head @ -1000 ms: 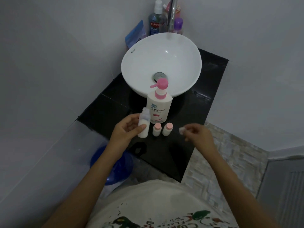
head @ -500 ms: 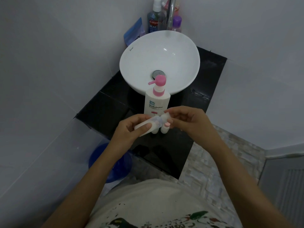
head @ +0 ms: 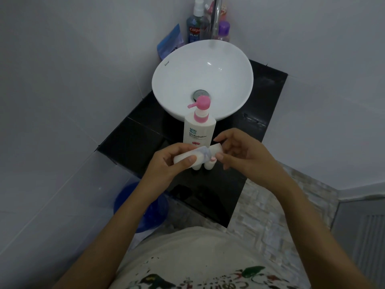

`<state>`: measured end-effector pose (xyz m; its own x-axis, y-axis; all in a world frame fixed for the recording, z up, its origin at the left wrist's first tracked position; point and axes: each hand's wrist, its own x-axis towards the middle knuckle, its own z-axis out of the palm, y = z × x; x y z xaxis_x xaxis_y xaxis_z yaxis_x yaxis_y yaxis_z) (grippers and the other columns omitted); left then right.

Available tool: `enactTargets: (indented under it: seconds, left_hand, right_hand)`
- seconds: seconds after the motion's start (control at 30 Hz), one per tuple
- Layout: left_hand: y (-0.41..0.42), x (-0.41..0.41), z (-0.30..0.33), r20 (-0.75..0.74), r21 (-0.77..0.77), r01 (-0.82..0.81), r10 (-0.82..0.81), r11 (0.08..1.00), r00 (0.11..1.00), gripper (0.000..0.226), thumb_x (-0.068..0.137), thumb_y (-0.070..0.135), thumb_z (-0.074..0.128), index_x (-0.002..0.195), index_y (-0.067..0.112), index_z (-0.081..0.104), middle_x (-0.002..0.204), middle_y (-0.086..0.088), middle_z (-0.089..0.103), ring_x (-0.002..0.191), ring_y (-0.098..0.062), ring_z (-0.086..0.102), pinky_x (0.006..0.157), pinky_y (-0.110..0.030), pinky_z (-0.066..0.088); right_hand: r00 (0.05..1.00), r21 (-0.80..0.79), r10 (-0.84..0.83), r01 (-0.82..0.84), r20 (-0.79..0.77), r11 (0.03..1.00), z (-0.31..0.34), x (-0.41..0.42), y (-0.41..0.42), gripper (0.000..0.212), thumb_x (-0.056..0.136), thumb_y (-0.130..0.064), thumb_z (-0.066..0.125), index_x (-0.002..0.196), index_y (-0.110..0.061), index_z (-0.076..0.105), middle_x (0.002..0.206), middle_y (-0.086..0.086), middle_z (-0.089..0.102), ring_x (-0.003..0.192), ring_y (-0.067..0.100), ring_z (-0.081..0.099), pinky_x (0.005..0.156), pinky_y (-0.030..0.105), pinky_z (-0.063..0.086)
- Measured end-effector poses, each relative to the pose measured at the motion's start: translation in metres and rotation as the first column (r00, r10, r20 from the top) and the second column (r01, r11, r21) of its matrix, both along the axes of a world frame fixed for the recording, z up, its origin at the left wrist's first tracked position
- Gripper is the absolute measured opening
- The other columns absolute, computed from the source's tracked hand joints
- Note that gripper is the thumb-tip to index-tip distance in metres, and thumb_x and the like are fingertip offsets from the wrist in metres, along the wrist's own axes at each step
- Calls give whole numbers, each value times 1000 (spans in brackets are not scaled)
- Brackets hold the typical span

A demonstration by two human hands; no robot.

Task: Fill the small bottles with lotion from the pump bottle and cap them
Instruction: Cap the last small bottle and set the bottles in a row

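1. The black tabletop (head: pixel 133 140) fills a corner between pale walls and carries everything listed here.
2. A white round sink (head: pixel 227 80) sits at the back of the tabletop, its drain showing just behind the pump head.
3. A blue bucket (head: pixel 125 200) stands on the floor below the tabletop's left edge.
4. The pump bottle (head: pixel 199 130), white with a pink pump, stands upright just in front of the sink, its nozzle pointing left.
5. A blue mouthwash bottle (head: pixel 194 28) and a purple-capped bottle (head: pixel 223 31) stand behind the sink beside the tap.
6. The left hand (head: pixel 168 163) holds a small bottle (head: pixel 195 156) tilted on its side above the tabletop, fingers and thumb curled round the body, neck pointing right.
7. The right hand (head: pixel 243 151) meets the bottle's neck end; its fingers pinch a white cap (head: pixel 216 149) at the mouth of the bottle.
8. Two more small bottles (head: pixel 209 164) with pink caps stand upright on the tabletop just below the held one, in front of the pump bottle, and are partly hidden by it.
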<state>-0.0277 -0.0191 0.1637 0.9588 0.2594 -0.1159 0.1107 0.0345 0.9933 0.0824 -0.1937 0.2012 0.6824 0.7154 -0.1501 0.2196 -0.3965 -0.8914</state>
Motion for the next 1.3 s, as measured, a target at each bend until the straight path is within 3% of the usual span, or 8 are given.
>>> enactTargets:
  seconds: [0.23, 0.4, 0.5, 0.63, 0.8, 0.97, 1.1, 1.3]
  left_hand:
    - [0, 0, 0, 19, 33, 11, -12, 999, 1000, 22, 86, 6, 58, 107, 6, 63, 104, 7, 65, 96, 5, 60, 76, -9, 47]
    - [0, 0, 2, 22, 7, 9, -9, 1000, 1000, 23, 84, 7, 58, 107, 7, 63, 96, 17, 69, 96, 5, 61, 76, -9, 47]
    - [-1, -1, 3, 24, 21, 10, -11, 1000, 1000, 22, 85, 6, 58, 106, 10, 64, 100, 12, 67, 96, 7, 60, 75, -8, 47]
    - [-3, -1, 5, 19, 21, 29, -29, 999, 999, 24, 81, 17, 60, 104, 15, 65, 95, 17, 70, 96, 4, 61, 76, -10, 48]
    - [-2, -2, 4, 23, 14, 20, -20, 1000, 1000, 28, 81, 17, 60, 108, 10, 65, 101, 9, 68, 98, 2, 61, 77, -11, 48]
    - [-3, -3, 4, 27, 6, 22, -22, 1000, 999, 33, 79, 22, 60, 109, 9, 65, 102, 5, 68, 97, 0, 62, 76, -12, 49]
    - [-3, -3, 3, 22, 8, 15, -15, 1000, 1000, 31, 82, 17, 60, 111, 6, 64, 105, 3, 67, 98, 0, 61, 77, -12, 48]
    - [-7, -3, 1, -1, -7, 20, -20, 1000, 1000, 27, 85, 10, 58, 111, 7, 65, 105, 5, 67, 98, 3, 61, 78, -11, 48]
  right_hand:
    - [991, -122, -105, 115, 81, 986, 2, -6, 8, 45, 78, -60, 45, 81, -18, 61, 55, -2, 62, 39, 4, 51, 44, 17, 45]
    - [998, -19, 33, -32, 59, 999, 3, 0, -4, 26, 86, -26, 63, 110, -23, 53, 89, 1, 64, 77, 16, 63, 70, 27, 55]
    - [998, 1, -35, 35, 47, 999, 2, -3, 1, 13, 87, -29, 61, 94, -18, 62, 76, 1, 67, 65, 7, 63, 61, 17, 50]
    - [993, -76, -78, 85, 90, 993, 4, -8, 3, 40, 80, -57, 44, 82, -21, 62, 66, -3, 65, 54, 2, 57, 57, 18, 48]
    - [995, -4, 25, -25, 92, 1000, 3, -3, -7, 18, 85, -23, 65, 102, -24, 59, 92, -2, 65, 79, 11, 61, 68, 18, 52]
    - [993, -54, -76, 81, 85, 995, 1, -11, -2, 37, 77, -59, 47, 86, -26, 61, 80, 0, 67, 72, 17, 62, 68, 32, 54]
    - [995, 21, -4, 2, 104, 1000, 2, -8, -9, 21, 83, -25, 66, 102, -25, 58, 91, -3, 64, 77, 11, 61, 65, 15, 49]
    - [996, 44, -78, 77, 38, 996, 2, -11, -5, 15, 81, -27, 66, 96, -26, 61, 80, -2, 66, 65, 13, 64, 55, 16, 50]
